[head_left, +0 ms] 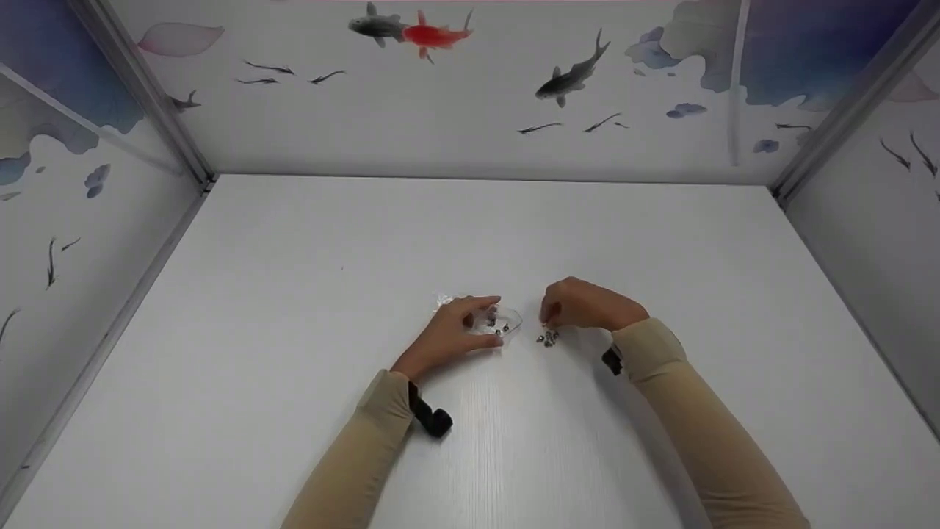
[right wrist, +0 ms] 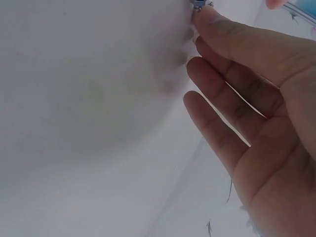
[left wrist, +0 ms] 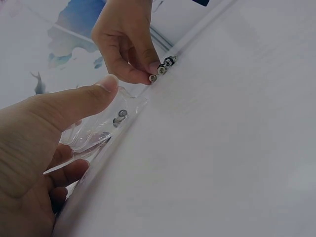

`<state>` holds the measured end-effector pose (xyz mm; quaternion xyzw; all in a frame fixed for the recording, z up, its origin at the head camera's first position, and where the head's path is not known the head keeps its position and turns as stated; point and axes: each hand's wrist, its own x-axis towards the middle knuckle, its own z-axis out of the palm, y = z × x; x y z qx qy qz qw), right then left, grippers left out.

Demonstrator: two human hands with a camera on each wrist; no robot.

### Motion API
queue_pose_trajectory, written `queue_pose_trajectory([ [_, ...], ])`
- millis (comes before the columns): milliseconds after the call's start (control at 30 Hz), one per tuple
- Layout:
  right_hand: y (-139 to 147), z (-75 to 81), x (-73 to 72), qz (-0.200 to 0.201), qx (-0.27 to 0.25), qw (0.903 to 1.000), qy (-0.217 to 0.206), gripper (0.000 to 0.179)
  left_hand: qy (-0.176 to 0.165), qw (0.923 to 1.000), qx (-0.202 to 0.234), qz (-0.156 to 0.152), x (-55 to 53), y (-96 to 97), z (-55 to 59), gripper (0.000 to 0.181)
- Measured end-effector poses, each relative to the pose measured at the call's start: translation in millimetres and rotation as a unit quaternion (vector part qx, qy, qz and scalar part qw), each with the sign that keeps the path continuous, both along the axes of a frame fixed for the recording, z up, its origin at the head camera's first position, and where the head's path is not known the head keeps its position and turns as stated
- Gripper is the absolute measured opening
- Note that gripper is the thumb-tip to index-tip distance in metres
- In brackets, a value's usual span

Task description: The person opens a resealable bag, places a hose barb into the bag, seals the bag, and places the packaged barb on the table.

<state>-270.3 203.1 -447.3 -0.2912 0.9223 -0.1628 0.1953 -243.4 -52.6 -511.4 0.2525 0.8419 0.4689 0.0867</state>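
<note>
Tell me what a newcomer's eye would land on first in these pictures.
Probably the vivid red fish printed beside a dark grey fish on the pale back wall. Next, near the middle of the white tabletop, the left hand holds a clear plastic container with small metal pieces inside. The right hand has its fingertips at a little pile of shiny metal parts beside it.

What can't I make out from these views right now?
- Head view: the loose metal pieces, too small to identify.
- Left wrist view: part of the clear container, hidden behind the left hand.
- Right wrist view: the metal piece by the thumb of the right hand, cut off by the top edge.
</note>
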Motion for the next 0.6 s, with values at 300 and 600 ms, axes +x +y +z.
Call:
queue_pose_trajectory([
  [300, -2.0, 1.8, 1.8, -0.007, 0.015, 0.9999, 0.004, 0.011, 0.004, 1.0, -0.001, 0.003, -0.5, 0.1, -0.5, 0.067],
  [600, -2.3, 2.7, 2.2, -0.005, 0.02, 0.9998, 0.006, 0.01, 0.005, 1.0, -0.001, 0.004, 0.1, -0.2, -0.9, 0.066],
])
